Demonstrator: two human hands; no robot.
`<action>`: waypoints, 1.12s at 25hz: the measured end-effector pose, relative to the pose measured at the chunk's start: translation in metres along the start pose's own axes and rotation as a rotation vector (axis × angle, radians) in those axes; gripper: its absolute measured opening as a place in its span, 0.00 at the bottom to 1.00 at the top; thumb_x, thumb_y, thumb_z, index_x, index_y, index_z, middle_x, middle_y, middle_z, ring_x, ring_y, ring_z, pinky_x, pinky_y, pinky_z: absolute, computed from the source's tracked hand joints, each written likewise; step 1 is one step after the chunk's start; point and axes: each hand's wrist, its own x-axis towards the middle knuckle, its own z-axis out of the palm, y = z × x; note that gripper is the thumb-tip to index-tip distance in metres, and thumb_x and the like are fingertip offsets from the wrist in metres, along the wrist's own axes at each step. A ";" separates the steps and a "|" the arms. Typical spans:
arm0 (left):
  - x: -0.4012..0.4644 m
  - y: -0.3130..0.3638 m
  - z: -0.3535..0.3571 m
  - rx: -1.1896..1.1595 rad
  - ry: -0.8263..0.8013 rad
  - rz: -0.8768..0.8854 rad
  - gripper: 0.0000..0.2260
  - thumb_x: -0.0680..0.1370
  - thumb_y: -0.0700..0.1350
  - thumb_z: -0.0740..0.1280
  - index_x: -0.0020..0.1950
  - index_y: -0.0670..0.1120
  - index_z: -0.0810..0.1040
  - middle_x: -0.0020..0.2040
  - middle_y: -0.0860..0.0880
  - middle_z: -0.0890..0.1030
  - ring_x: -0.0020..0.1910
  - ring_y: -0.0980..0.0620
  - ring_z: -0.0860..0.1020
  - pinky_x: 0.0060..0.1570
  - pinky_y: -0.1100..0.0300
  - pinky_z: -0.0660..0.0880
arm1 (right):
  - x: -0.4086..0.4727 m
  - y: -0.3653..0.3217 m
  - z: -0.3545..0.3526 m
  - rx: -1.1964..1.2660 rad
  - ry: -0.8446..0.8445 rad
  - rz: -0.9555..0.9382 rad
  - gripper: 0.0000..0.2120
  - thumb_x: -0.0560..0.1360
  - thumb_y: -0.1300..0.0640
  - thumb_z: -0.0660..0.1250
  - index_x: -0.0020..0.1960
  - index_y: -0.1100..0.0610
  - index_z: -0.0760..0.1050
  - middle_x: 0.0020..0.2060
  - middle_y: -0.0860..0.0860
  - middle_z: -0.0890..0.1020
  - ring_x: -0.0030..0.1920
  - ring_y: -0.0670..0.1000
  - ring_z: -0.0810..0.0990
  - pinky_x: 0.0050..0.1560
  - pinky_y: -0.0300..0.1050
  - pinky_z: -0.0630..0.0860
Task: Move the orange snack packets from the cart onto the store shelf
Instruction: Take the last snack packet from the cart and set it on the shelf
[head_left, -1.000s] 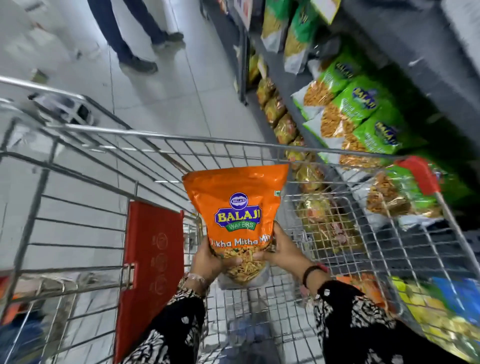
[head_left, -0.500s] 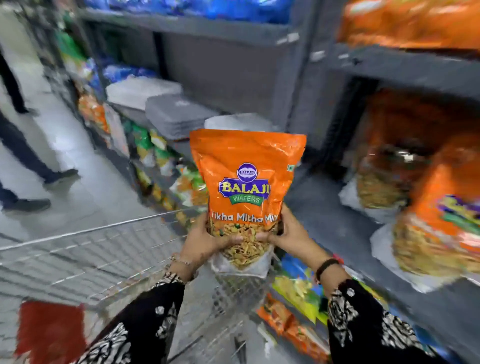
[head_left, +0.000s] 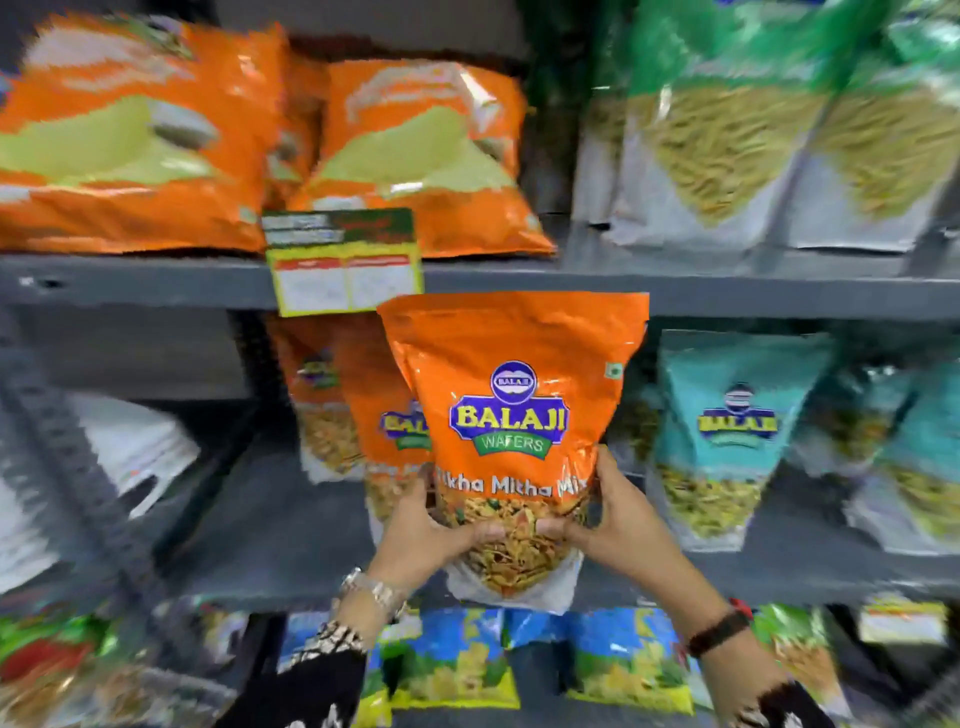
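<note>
I hold an orange Balaji snack packet (head_left: 514, 415) upright in both hands, in front of the middle grey shelf (head_left: 270, 540). My left hand (head_left: 421, 530) grips its lower left corner and my right hand (head_left: 618, 519) its lower right corner. Just behind and to the left, two matching orange packets (head_left: 358, 405) stand on that shelf. The held packet's bottom hangs at the shelf's front edge. The cart is out of view.
Teal packets (head_left: 727, 441) stand to the right on the same shelf, white packets (head_left: 130, 452) to the left. The upper shelf carries big orange bags (head_left: 415, 156) and green bags (head_left: 753, 145), with a price tag (head_left: 343, 265) on its edge. Blue and yellow packets (head_left: 457, 660) fill the lower shelf.
My view has swung from the cart to face the shelves. The orange packet has travelled with both hands up to the middle shelf, close to the matching orange packets.
</note>
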 end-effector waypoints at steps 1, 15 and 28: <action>0.008 0.001 0.018 0.003 -0.042 0.015 0.26 0.57 0.40 0.79 0.46 0.57 0.70 0.44 0.62 0.75 0.39 0.71 0.74 0.36 0.80 0.70 | -0.006 0.006 -0.013 -0.014 0.055 0.031 0.29 0.60 0.56 0.76 0.52 0.41 0.63 0.50 0.37 0.74 0.50 0.25 0.72 0.45 0.20 0.67; 0.090 -0.023 0.114 0.054 -0.389 -0.038 0.31 0.64 0.40 0.75 0.62 0.47 0.65 0.54 0.53 0.72 0.55 0.57 0.69 0.54 0.63 0.65 | -0.002 0.098 -0.030 -0.153 0.472 0.283 0.33 0.61 0.59 0.77 0.61 0.53 0.65 0.50 0.45 0.64 0.50 0.41 0.63 0.48 0.30 0.62; 0.073 -0.041 0.116 0.050 -0.242 0.000 0.37 0.67 0.40 0.73 0.69 0.50 0.57 0.65 0.53 0.65 0.65 0.55 0.64 0.65 0.55 0.66 | -0.026 0.116 -0.003 -0.132 0.736 0.322 0.39 0.61 0.57 0.77 0.65 0.56 0.59 0.59 0.52 0.63 0.61 0.51 0.65 0.61 0.49 0.65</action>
